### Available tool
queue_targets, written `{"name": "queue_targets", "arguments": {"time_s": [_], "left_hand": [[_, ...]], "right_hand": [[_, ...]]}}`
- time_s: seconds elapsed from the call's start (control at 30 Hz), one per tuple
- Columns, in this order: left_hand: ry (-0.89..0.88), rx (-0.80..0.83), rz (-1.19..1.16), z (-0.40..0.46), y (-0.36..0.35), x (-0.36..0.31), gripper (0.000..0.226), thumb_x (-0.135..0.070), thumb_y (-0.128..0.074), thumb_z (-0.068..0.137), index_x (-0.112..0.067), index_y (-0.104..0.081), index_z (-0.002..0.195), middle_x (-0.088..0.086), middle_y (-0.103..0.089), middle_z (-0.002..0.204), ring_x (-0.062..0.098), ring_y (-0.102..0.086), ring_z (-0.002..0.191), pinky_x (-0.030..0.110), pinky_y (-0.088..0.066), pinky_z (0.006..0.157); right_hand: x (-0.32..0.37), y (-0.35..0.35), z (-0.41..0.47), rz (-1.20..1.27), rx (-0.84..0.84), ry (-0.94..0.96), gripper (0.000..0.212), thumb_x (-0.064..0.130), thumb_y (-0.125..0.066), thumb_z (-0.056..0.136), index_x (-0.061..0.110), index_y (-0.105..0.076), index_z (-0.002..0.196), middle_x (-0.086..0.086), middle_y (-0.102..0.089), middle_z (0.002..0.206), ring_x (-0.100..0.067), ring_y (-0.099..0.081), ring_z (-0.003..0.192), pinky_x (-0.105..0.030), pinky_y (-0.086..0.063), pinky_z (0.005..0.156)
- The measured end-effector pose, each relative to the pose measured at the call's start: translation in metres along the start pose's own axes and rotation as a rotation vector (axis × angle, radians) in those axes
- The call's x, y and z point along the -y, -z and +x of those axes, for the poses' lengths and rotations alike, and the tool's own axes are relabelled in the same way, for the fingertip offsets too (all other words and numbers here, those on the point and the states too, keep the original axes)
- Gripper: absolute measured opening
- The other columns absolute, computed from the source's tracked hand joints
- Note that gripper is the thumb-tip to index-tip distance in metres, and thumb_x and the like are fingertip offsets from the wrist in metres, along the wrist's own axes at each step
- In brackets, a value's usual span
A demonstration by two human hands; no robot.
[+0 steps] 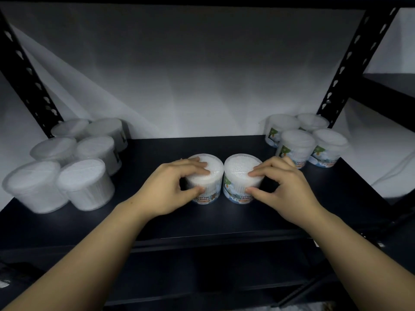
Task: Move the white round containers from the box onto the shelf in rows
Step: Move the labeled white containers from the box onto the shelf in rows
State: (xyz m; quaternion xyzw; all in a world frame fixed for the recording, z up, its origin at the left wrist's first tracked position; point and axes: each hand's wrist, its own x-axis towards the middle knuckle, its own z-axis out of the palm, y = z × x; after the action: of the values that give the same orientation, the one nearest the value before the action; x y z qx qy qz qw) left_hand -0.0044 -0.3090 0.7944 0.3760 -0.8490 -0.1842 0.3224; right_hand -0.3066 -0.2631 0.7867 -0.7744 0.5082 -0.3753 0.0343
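Two white round containers of cotton buds stand side by side and touching at the middle of the dark shelf board [157,221]. My left hand [173,187] grips the left container [213,169], fingers on its lid and thumb on its side. My right hand [283,187] grips the right container [238,169] the same way. Both containers rest upright on the board. The box is not in view.
Several white containers [87,182] stand in two rows at the shelf's left end, and several more [296,144] stand grouped at the right end. Black perforated uprights [350,68] frame the bay. A white backing [190,86] closes the rear.
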Motion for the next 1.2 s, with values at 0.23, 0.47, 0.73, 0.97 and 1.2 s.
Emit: {"name": "queue_targets", "arguments": {"time_s": [0.23,0.47,0.73,0.97,1.2], "left_hand": [[-0.055,0.036,0.003,0.03,-0.035,-0.019,0.041,-0.026,-0.082,0.08,-0.029,-0.072,0.12,-0.018,-0.063,0.133,-0.003,-0.047,0.134,0.031,-0.037,0.116],[-0.133,0.082,0.002,0.068,-0.076,-0.044,0.042,-0.032,-0.083,0.079,-0.03,-0.073,0.119,-0.019,-0.064,0.131,-0.001,-0.051,0.13,0.029,-0.039,0.113],[-0.205,0.133,0.026,0.108,-0.123,-0.082,0.044,-0.044,-0.082,0.077,-0.037,-0.071,0.12,-0.024,-0.062,0.126,-0.002,-0.051,0.119,0.014,-0.037,0.102],[-0.26,0.202,0.081,0.139,-0.156,-0.111,0.046,-0.039,-0.072,0.083,-0.037,-0.066,0.129,-0.023,-0.058,0.133,-0.002,-0.045,0.124,0.005,-0.026,0.102],[-0.288,0.231,0.08,0.155,-0.168,-0.113,0.048,-0.038,-0.071,0.085,-0.039,-0.063,0.132,-0.023,-0.057,0.135,0.0,-0.045,0.128,0.026,-0.04,0.108]], "right_hand": [[-0.022,0.033,-0.022,-0.026,-0.031,-0.101,0.033,0.032,-0.089,0.072,0.027,-0.077,0.102,0.017,-0.064,0.102,-0.011,-0.052,0.104,-0.011,-0.035,0.093],[-0.051,0.074,-0.046,-0.097,-0.073,-0.185,0.034,0.032,-0.09,0.072,0.027,-0.077,0.103,0.018,-0.066,0.104,-0.008,-0.051,0.103,-0.009,-0.034,0.092],[-0.08,0.114,-0.063,-0.143,-0.132,-0.342,0.034,0.048,-0.081,0.075,0.028,-0.075,0.101,0.019,-0.065,0.103,-0.009,-0.052,0.106,-0.019,-0.042,0.092],[-0.101,0.133,-0.059,-0.279,-0.228,-0.518,0.039,0.057,-0.074,0.076,0.022,-0.071,0.093,0.015,-0.062,0.093,-0.012,-0.051,0.099,-0.027,-0.044,0.081],[-0.111,0.132,-0.051,-0.3,-0.241,-0.588,0.036,0.047,-0.073,0.084,0.016,-0.07,0.102,0.01,-0.061,0.1,-0.016,-0.049,0.106,-0.029,-0.043,0.08]]}}
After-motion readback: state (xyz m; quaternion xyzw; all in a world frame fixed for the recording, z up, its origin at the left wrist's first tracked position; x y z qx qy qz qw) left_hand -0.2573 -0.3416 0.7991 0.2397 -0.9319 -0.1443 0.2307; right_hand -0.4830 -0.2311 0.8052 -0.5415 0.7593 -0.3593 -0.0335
